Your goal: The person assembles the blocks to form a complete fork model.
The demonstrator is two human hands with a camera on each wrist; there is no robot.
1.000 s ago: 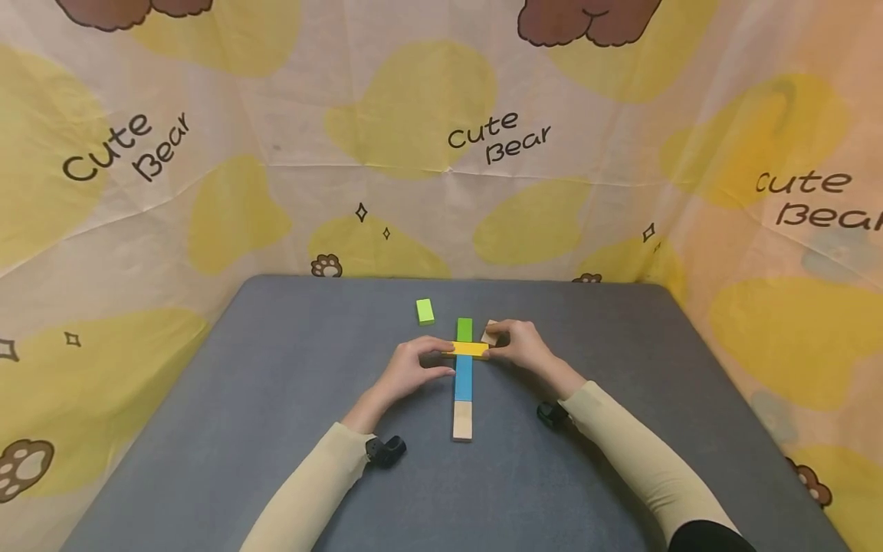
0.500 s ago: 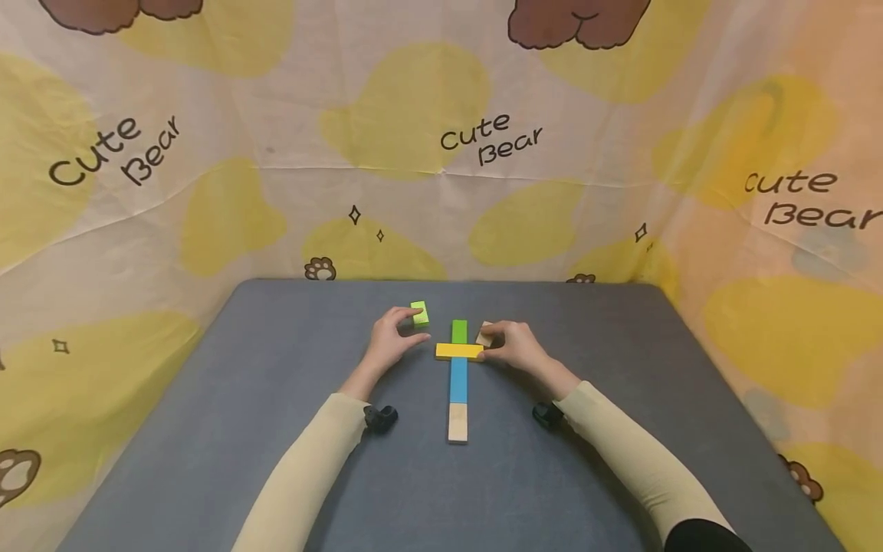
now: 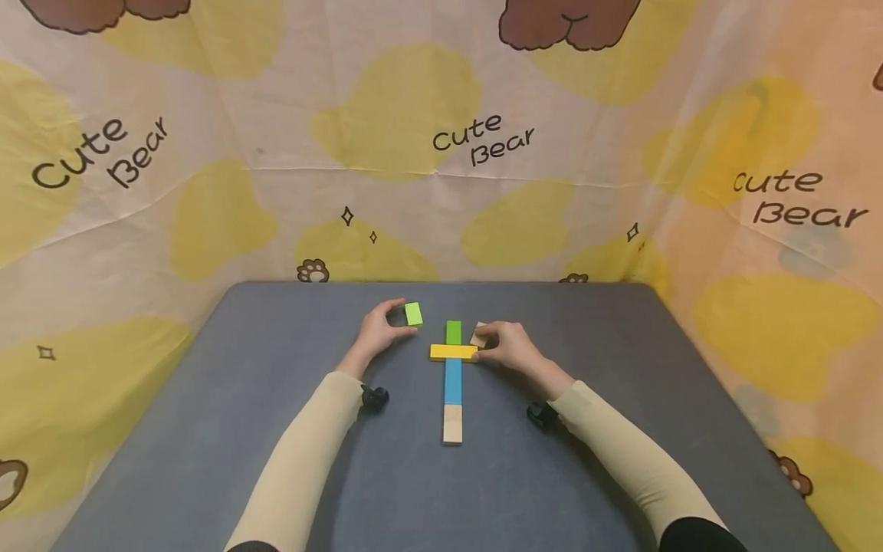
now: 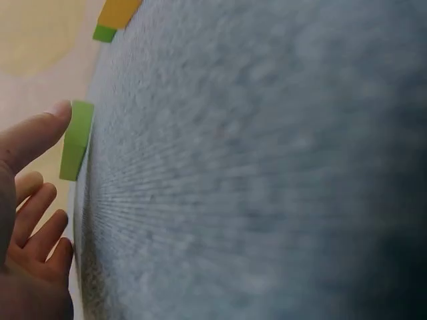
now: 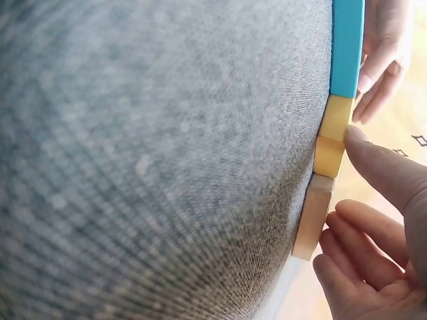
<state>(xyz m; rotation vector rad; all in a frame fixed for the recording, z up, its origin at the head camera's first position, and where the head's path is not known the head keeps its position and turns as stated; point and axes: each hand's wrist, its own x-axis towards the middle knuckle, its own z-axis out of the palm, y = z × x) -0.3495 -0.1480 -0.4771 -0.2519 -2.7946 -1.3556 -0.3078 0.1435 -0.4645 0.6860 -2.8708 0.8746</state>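
In the head view my left hand (image 3: 375,330) has thumb and forefinger at the two ends of a light green block (image 3: 413,314) and pinches it. My right hand (image 3: 512,346) curls around a plain wooden block (image 3: 478,335) that partly hides behind the fingers. Its thumb touches the end of a yellow bar (image 5: 332,137) in the right wrist view. That yellow bar lies across a line of blocks: a green block (image 3: 453,332) beyond it, a blue block (image 3: 453,381) nearer, then another plain wooden block (image 3: 452,425).
All the blocks lie on a grey cloth-covered table (image 3: 290,491). A printed fabric backdrop (image 3: 386,138) rises behind the table's far edge and along both sides.
My left hand has left the yellow bar's left end, moved left and away from me, and come around the light green block. My right hand stays at the wooden block.
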